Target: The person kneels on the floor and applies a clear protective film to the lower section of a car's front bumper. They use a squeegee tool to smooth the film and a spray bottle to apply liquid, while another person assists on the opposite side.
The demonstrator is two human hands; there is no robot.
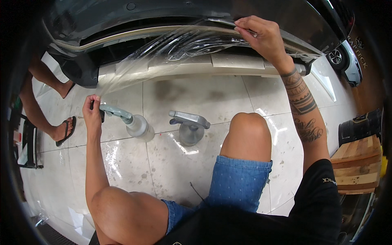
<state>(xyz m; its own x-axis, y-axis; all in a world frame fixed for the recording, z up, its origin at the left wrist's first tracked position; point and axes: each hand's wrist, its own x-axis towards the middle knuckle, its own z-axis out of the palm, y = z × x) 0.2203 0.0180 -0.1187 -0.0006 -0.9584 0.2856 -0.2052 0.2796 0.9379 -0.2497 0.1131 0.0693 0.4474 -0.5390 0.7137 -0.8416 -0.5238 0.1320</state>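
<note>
A sheet of clear plastic film (pixel 163 49) is stretched slantwise in front of the lower edge of a dark car bumper (pixel 163 14). My left hand (pixel 92 110), low on the left, is closed in a pinch on the film's near end; a small dark thing shows at its fingers, too little to name. Up at the bumper my right hand (pixel 263 36) pinches the film's far end between thumb and fingers. Beside my left hand stands a spray bottle (pixel 141 128) with a grey head, and a second spray bottle (pixel 190 132) is to its right on the floor.
A pale strip (pixel 175 67) runs under the bumper. Another person's foot in a black flip-flop (pixel 66 130) is at left. A wooden slatted piece (pixel 355 163) and a black bucket (pixel 359 128) stand at right. The tiled floor (pixel 163 163) has wet spots.
</note>
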